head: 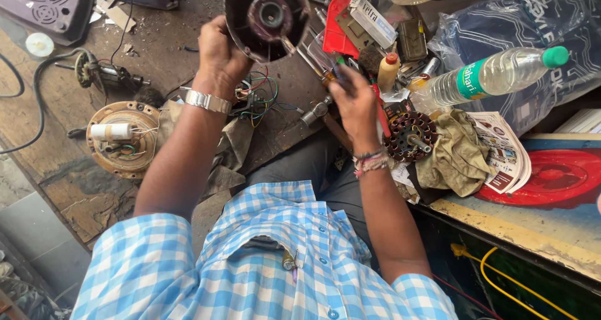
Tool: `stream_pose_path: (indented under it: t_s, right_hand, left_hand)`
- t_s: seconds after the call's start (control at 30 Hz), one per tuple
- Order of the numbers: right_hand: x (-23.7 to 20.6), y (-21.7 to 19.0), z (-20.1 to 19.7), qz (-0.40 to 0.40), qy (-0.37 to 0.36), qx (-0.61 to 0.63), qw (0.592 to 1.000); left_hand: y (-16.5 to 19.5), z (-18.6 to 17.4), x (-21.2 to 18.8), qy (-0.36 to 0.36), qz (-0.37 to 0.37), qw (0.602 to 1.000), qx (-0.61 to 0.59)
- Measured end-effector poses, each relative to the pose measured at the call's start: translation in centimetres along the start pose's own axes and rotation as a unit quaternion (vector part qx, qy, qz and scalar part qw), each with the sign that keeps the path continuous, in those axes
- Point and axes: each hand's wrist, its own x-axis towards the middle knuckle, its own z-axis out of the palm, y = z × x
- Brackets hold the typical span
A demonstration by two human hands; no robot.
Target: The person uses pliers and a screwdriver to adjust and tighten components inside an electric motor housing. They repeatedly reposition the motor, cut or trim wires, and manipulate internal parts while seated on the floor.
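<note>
While the left hand (pixel 220 56) grips the rim of a round, dark metal fan motor housing (pixel 266 18) raised above the scarred wooden bench (pixel 75 188), the right hand (pixel 354 101) pinches a slim green-tipped tool (pixel 339 63), fingers closed tight. Nearby: wound copper stator (pixel 410 136) beside a crumpled khaki rag (pixel 457 154), clear plastic bottle w/ green cap (pixel 494 76).

Bright, even daylight, mostly sharp.
Glare on the plastic bottle (pixel 494 76) and the clear bag (pixel 501 19); soft shadows under the arms. Right hand (pixel 355 104) slightly motion-blurred. Lower right corner under the bench goes dark. Mild wide-angle stretch at the edges.
</note>
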Motion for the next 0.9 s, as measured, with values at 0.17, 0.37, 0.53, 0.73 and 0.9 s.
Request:
stream_pose_path:
  t_s: [0.17, 0.37, 0.53, 0.73, 0.9]
  right_hand:
    - [1.0, -3.2, 1.8, 0.183, -0.076, 0.36, 0.912]
    - [1.2, -4.5, 1.9, 0.157, -0.077, 0.368, 0.913]
    - [1.2, -3.7, 2.3, 0.132, -0.045, 0.365, 0.92]
    - [1.1, -2.9, 2.6, 0.104, -0.008, 0.345, 0.933]
    - [1.2, -2.5, 2.5, 0.089, -0.006, 0.36, 0.929]
  left_hand:
    - [-2.7, 0.1, -1.0, -0.03, -0.011, 0.999, -0.023]
    - [-3.5, 1.3, -1.5, 0.032, -0.052, 0.997, 0.05]
    - [-3.4, 1.1, -1.1, 0.058, 0.004, 0.991, 0.118]
    - [-1.1, 0.3, -0.5, 0.07, 0.221, 0.941, 0.246]
    - [2.3, 0.3, -0.7, 0.087, 0.271, 0.929, 0.238]
